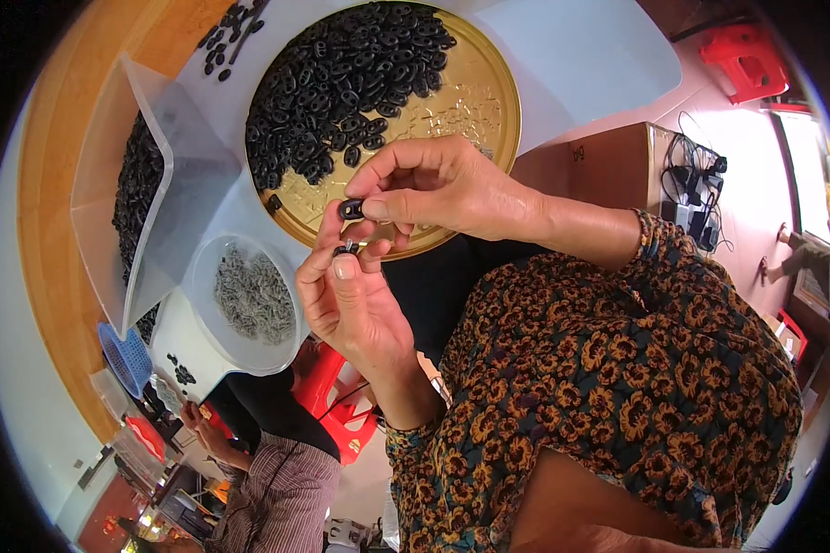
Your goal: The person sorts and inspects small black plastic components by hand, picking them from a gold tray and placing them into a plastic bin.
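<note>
1. Floral top (609,387): four o'clock from the hands.
2. Right hand (424,192): pinching a black piece (351,210).
3. Left hand (355,309): at the piece's six o'clock, pinching a dark bit (346,250), partly hidden.
4. Gold tray (478,92): twelve o'clock, heaped with more pieces (341,83).
5. Bowl (251,357): eight o'clock.

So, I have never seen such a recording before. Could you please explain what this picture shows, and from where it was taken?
There is no machine here: a person works with bare hands. A wide, round-looking camera on their head looks down, which bends straight edges. The right hand pinches a black piece with a hole; the left hand holds another small dark part. On the table is a gold tray with many black pieces, beside a bowl of small grey bits and a clear box. The striped sleeve is another person's.
</note>
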Available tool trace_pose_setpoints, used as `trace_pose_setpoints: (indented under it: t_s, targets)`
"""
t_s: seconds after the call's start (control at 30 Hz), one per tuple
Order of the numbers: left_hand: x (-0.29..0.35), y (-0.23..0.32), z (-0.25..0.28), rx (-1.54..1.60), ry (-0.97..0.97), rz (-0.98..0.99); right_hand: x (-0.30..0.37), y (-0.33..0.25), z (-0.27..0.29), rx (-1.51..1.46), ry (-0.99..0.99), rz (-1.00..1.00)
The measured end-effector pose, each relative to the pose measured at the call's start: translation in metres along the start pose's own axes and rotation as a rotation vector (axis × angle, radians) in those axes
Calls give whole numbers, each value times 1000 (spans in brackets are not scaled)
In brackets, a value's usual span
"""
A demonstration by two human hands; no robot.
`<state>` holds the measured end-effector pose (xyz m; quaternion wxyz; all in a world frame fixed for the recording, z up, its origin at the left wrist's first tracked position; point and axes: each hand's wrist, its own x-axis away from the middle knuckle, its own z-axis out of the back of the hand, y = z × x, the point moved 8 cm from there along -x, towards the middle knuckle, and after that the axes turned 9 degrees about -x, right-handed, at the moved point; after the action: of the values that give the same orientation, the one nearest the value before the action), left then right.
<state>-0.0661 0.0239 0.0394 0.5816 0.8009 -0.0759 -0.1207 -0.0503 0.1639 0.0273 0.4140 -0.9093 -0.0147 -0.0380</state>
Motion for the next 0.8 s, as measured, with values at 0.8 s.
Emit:
trace_pose_setpoints:
  t_s: [0.8]
  targets:
    - [0, -5, 2, 32, 27, 24, 12, -38, -15, 766, -80, 573]
